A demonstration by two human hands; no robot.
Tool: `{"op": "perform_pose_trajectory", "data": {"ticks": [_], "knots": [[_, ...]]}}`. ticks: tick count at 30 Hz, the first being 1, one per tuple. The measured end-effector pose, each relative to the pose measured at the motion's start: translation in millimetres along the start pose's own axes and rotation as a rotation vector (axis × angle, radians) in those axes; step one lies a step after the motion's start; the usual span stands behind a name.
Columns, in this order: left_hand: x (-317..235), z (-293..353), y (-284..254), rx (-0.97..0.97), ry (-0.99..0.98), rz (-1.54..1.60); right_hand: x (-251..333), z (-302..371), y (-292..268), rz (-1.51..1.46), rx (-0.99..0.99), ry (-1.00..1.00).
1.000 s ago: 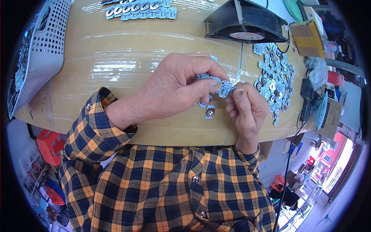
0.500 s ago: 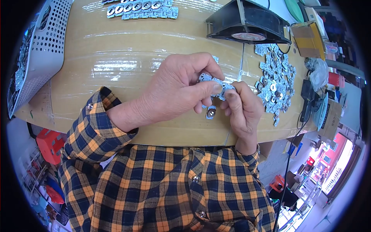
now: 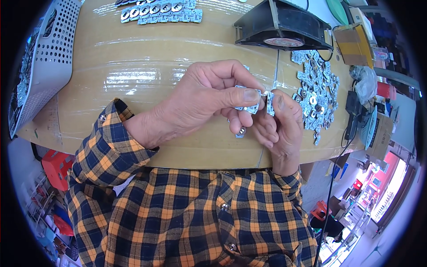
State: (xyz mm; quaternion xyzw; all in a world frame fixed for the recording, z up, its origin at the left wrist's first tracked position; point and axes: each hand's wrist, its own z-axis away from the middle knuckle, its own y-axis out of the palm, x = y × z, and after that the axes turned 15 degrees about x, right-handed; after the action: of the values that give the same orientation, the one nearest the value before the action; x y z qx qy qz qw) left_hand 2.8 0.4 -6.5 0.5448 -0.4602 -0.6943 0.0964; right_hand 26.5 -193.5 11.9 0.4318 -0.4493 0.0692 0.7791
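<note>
Between the thumb and fingers of my left hand [image 3: 209, 95] is a small blue-grey square part [image 3: 252, 108], partly covered by the thumb. My right hand [image 3: 284, 122] pinches a second blue-grey part [image 3: 270, 104], turned edge-on, close beside the first. Something small and bright shows between the two at the fingertips; I cannot make out whether they touch. Under my left fingers, a similar part with a round dark centre [image 3: 240, 131] lies on the table [image 3: 187, 149], half hidden. Whether other parts lie behind the left fingers is hard to tell.
Rows of like parts [image 3: 165, 8] lie at the far left of centre. A loose heap of them [image 3: 318, 86] spreads on the right. A black fan [image 3: 284, 26] stands at the back, a grey perforated basket [image 3: 55, 49] on the left. A black cable [image 3: 331, 191] hangs at the right.
The parts at my fingertips have come apart slightly, the right one now turned edge-on. My left thumb and fingers have shifted right, covering more of the part on the table.
</note>
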Motion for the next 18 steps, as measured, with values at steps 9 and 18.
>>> {"op": "perform_pose_trajectory", "data": {"ticks": [9,18], "knots": [[6,1,4,-0.029,0.218,-0.726,-8,1,0,0.506,-0.149,-0.104],[6,4,6,-0.080,0.212,-0.913,-6,0,1,0.543,-0.141,-0.080]]}}
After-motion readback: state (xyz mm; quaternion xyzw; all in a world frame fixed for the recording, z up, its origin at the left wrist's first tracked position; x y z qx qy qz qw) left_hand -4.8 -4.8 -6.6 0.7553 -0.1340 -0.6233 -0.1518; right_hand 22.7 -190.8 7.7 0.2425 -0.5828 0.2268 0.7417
